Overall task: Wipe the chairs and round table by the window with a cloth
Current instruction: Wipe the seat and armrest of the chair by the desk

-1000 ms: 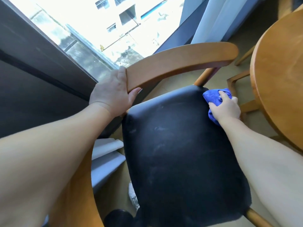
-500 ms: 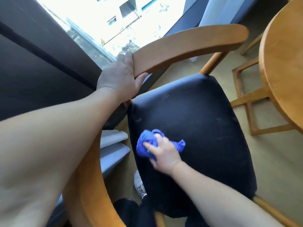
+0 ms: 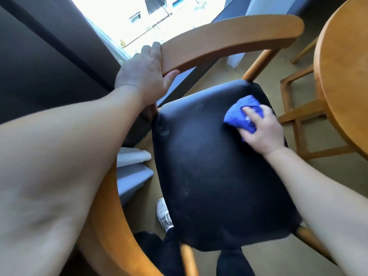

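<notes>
Reaching forward in the head view, the left arm runs up from the lower left; its left grip wraps the curved wooden rail of the chair, fingers over the far edge, thumb underneath, closed tight on the wood. The right arm comes in from the lower right; the right grip lies knuckles-up near the far right corner of the seat, fingers curled round a blue cloth and pressing it onto the padding. The cloth is bunched into a crumpled wad, bright blue, partly hidden under the hand; the seat is black and smooth, marked with pale dusty smears and faint scuffs. The round tabletop, honey-coloured wood, stands just beside the chair on the right; the window glares bright beyond the rail; a pale shoe shows on the floor beside the seat's near left edge.
</notes>
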Tool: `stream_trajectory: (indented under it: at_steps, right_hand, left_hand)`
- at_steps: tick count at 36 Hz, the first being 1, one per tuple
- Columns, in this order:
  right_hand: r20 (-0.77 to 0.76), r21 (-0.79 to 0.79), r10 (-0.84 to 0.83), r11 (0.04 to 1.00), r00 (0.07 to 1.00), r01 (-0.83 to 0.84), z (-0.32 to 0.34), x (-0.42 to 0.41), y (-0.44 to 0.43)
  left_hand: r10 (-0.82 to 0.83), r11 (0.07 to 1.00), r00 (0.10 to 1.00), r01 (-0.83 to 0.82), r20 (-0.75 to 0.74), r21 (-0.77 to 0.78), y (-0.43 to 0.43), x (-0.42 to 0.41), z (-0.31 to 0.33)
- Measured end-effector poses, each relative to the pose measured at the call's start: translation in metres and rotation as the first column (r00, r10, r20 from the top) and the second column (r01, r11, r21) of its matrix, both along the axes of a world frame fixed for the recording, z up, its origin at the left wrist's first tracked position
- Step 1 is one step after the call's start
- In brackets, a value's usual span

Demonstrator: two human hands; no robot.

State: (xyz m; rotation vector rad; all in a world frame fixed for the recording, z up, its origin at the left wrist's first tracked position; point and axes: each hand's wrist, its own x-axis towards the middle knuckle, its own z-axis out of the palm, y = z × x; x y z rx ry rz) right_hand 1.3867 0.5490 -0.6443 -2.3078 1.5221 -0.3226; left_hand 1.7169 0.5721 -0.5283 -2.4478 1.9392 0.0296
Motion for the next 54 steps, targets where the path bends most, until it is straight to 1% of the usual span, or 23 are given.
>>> stream_trajectory:
  at_steps: [2, 3, 5, 8, 11, 13, 16, 19, 22, 25, 28, 31, 32, 34, 36, 38, 40, 41, 44, 46, 48, 51, 54]
  right_hand:
    - [-0.046, -0.007, -0.166, 0.986, 0.985, 0.166, -0.005, -0.020, -0.010]
    - [-0.070, 0.016, -0.242, 0.970, 0.968, 0.243, -0.010, -0.029, -0.011]
    - [-0.094, 0.072, -0.336, 0.936, 0.937, 0.343, -0.020, -0.038, -0.005]
    - [-0.072, 0.062, -0.319, 0.944, 0.945, 0.324, -0.028, -0.031, 0.010]
    - [-0.086, 0.117, -0.279, 0.950, 0.956, 0.288, -0.026, -0.013, 0.033]
    - [-0.046, 0.125, -0.202, 0.970, 0.978, 0.207, -0.023, 0.003, 0.057]
    - [-0.022, 0.127, 0.011, 0.992, 1.000, -0.008, -0.024, 0.024, 0.102]
    - [-0.002, 0.174, 0.191, 0.967, 0.981, -0.188, -0.026, 0.043, 0.140]
    - [-0.002, 0.194, 0.361, 0.915, 0.932, -0.354, -0.025, 0.051, 0.167]
    - [-0.030, 0.226, 0.531, 0.829, 0.847, -0.512, -0.022, 0.053, 0.190]
    - [-0.062, 0.316, 0.694, 0.695, 0.717, -0.646, -0.012, 0.052, 0.209]
    - [-0.133, 0.464, 0.829, 0.536, 0.543, -0.705, 0.005, 0.049, 0.218]
    - [-0.135, 0.501, 0.848, 0.504, 0.512, -0.703, 0.012, 0.046, 0.219]
    - [-0.117, 0.536, 0.844, 0.497, 0.523, -0.682, 0.032, 0.037, 0.218]
    - [-0.091, 0.528, 0.813, 0.529, 0.575, -0.665, 0.057, 0.025, 0.215]
    - [-0.040, 0.499, 0.758, 0.580, 0.651, -0.644, 0.084, 0.014, 0.212]
    - [0.058, 0.463, 0.686, 0.625, 0.725, -0.628, 0.116, 0.006, 0.209]
    - [0.112, 0.438, 0.659, 0.639, 0.743, -0.632, 0.133, 0.002, 0.207]
    - [0.238, 0.343, 0.614, 0.672, 0.753, -0.657, 0.189, -0.007, 0.207]
    - [0.316, 0.306, 0.593, 0.675, 0.741, -0.671, 0.227, -0.013, 0.214]
    - [0.387, 0.285, 0.577, 0.667, 0.719, -0.688, 0.263, -0.020, 0.227]
    - [0.472, 0.237, 0.592, 0.629, 0.653, -0.741, 0.307, -0.038, 0.255]
    - [0.531, 0.165, 0.613, 0.601, 0.584, -0.782, 0.339, -0.059, 0.283]
  left_hand:
    - [0.006, 1.000, 1.000, -0.006, 0.004, -0.002, 0.000, 0.000, -0.001]
    - [0.009, 1.000, 1.000, -0.009, 0.004, 0.000, 0.000, -0.001, -0.001]
    - [0.007, 1.000, 1.000, -0.007, 0.006, 0.006, 0.000, -0.001, -0.002]
    - [0.005, 1.000, 1.000, -0.005, 0.013, 0.027, -0.001, -0.002, -0.001]
    - [0.010, 0.999, 1.000, -0.011, 0.021, 0.042, 0.000, -0.005, 0.002]
    - [0.016, 0.999, 1.000, -0.017, 0.024, 0.049, 0.000, -0.005, 0.003]
    - [0.020, 0.998, 1.000, -0.020, 0.005, 0.058, 0.005, -0.011, 0.002]
    - [0.000, 0.997, 1.000, -0.002, 0.027, 0.077, 0.025, -0.021, -0.001]
    - [-0.043, 0.992, 0.999, 0.046, -0.028, 0.116, 0.070, -0.027, -0.001]
    - [-0.016, 0.997, 0.995, 0.023, -0.096, 0.071, 0.122, -0.028, 0.011]
    - [0.014, 1.000, 0.989, -0.010, -0.146, 0.027, 0.163, -0.038, 0.032]
    - [0.121, 0.993, 0.972, -0.120, -0.202, 0.017, 0.202, -0.056, 0.060]
    - [0.158, 0.987, 0.962, -0.158, -0.222, 0.016, 0.217, -0.063, 0.069]
    - [0.209, 0.977, 0.944, -0.212, -0.256, 0.013, 0.246, -0.078, 0.084]
    - [0.232, 0.970, 0.931, -0.243, -0.281, -0.005, 0.275, -0.095, 0.101]
    - [0.255, 0.959, 0.918, -0.281, -0.304, -0.043, 0.303, -0.114, 0.118]
    - [0.283, 0.943, 0.896, -0.325, -0.342, -0.071, 0.330, -0.135, 0.133]
    - [0.303, 0.934, 0.881, -0.351, -0.364, -0.072, 0.343, -0.146, 0.140]
    - [0.388, 0.886, 0.794, -0.461, -0.469, -0.047, 0.376, -0.179, 0.159]
    - [0.420, 0.853, 0.703, -0.522, -0.574, -0.014, 0.393, -0.204, 0.172]
    - [0.416, 0.839, 0.620, -0.544, -0.666, 0.017, 0.407, -0.227, 0.187]
    - [0.361, 0.835, 0.545, -0.550, -0.756, 0.003, 0.426, -0.259, 0.210]
    - [0.316, 0.791, 0.471, -0.610, -0.824, -0.045, 0.441, -0.286, 0.238]
